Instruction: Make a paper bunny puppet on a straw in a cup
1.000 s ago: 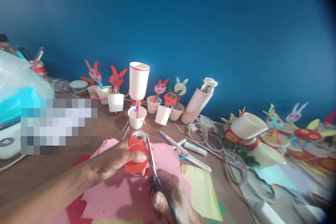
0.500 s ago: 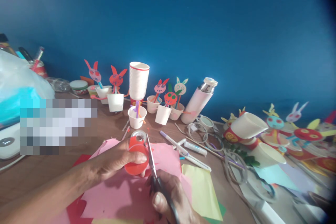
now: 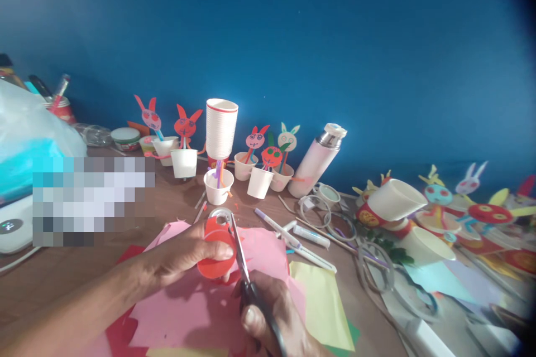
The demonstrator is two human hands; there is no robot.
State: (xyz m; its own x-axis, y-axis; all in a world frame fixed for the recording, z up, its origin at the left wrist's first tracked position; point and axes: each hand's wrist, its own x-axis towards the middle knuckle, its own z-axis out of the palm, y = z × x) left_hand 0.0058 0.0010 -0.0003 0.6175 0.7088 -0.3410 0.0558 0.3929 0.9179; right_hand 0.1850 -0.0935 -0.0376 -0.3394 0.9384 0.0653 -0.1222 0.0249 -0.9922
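I read on my feed | left hand (image 3: 184, 254): fingers (image 3: 211, 251) curled shut around a round red paper disc (image 3: 215, 263), a shiny silver tape roll (image 3: 220, 215) just behind it | right hand (image 3: 268, 312): fingers (image 3: 251, 318) closed on black-handled steel scissors (image 3: 240, 251) (blades just beside the disc) | both hands above crumpled pink paper sheets (image 3: 180, 312) on the brown wooden counter (image 3: 54, 284)

Scissors (image 3: 240, 259) now tilted slightly further left, blade tip closer to the red paper circle (image 3: 215, 248)

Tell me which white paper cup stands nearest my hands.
The upright cup with purple and orange strips rising from it, just beyond your left hand; the others stand farther off.
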